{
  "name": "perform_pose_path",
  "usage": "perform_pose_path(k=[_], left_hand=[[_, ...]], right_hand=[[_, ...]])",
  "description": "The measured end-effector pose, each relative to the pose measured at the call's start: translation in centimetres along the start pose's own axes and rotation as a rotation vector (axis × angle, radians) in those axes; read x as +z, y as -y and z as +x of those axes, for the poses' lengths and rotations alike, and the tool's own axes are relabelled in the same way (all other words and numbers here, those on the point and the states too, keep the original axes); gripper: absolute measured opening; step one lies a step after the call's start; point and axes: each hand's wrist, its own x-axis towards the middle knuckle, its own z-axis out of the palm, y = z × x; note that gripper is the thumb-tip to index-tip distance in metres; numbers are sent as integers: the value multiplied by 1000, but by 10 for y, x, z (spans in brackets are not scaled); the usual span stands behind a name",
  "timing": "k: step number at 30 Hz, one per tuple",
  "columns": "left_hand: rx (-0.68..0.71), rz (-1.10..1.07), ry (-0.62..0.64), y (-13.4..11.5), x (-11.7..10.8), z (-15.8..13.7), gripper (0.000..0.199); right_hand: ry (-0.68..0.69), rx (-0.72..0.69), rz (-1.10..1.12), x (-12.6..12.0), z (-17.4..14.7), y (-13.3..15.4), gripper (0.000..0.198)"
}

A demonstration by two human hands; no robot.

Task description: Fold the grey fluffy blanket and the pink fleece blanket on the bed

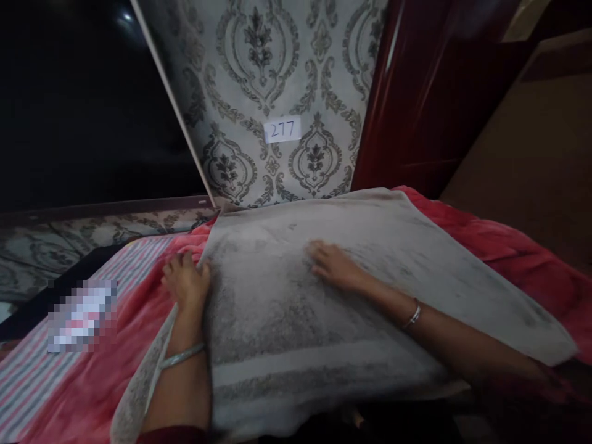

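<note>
From where I stand, a wall (250, 92) with curly leaf shapes is at the back. A big black screen (92, 111) is on the left, and a shiny dark red panel (416, 111) is on the right. A fuzzy red blanket (490, 240) lies below. On it, in the middle, is a big grey cloth (268, 308). Its far edge faces the wall, and a pale stripe runs side to side near the person. I can't tell which way it is longest. A striped cloth (152, 253) lies to the left. The left hand (185, 277) is open, fingers spread, at the grey cloth's left edge. The right hand (335, 265) is blurry but open, fingers out, on the cloth's middle. A small white card (283, 129) on the wall says 277.
</note>
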Motion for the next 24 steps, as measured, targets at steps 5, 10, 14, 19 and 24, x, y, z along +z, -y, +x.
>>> perform_pose_path(k=[5, 10, 14, 19, 24], left_hand=[[420, 233, 293, -47, 21, -18, 56], [455, 309, 386, -43, 35, -16, 54], [475, 304, 372, -38, 34, -9, 56], [481, 327, 350, -40, 36, -10, 60], [472, 329, 268, -52, 33, -4, 64]], right_hand=[[129, -353, 99, 14, -7, 33, 65], [46, 220, -62, -5, -31, -93, 59], [-66, 726, -130, -12, -89, -194, 60], [-196, 925, -178, -12, -125, -218, 60], [-332, 832, -96, -29, -109, -191, 53]])
